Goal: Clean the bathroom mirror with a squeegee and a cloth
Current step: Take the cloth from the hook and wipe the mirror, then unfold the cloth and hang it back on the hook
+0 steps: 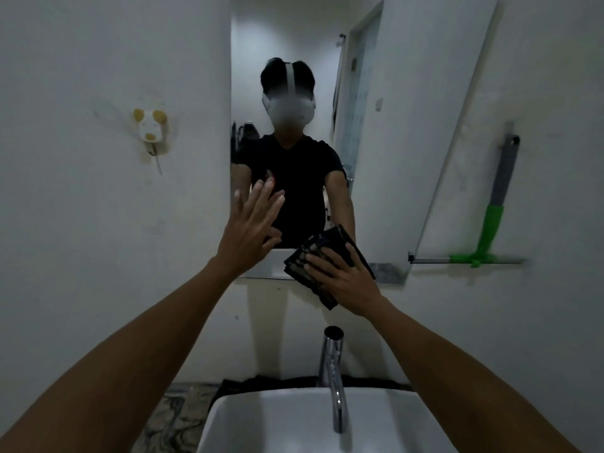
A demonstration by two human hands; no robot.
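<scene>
The bathroom mirror (pixel 392 142) hangs on the white wall straight ahead and reflects a person in a black shirt. My right hand (pixel 343 276) presses a dark folded cloth (pixel 313 259) flat against the mirror's lower edge. Spread fingers of my left hand (pixel 251 223) rest on or just in front of the glass at the lower left, holding nothing. A squeegee (pixel 493 220) with a green head and grey handle stands upright on a narrow shelf to the right of the mirror, far from both hands.
A chrome tap (pixel 333 377) rises over a white basin (pixel 294 423) below my arms. A small animal-shaped wall hook (pixel 151 129) is fixed to the left wall. The narrow shelf (pixel 510 261) juts from the wall at right.
</scene>
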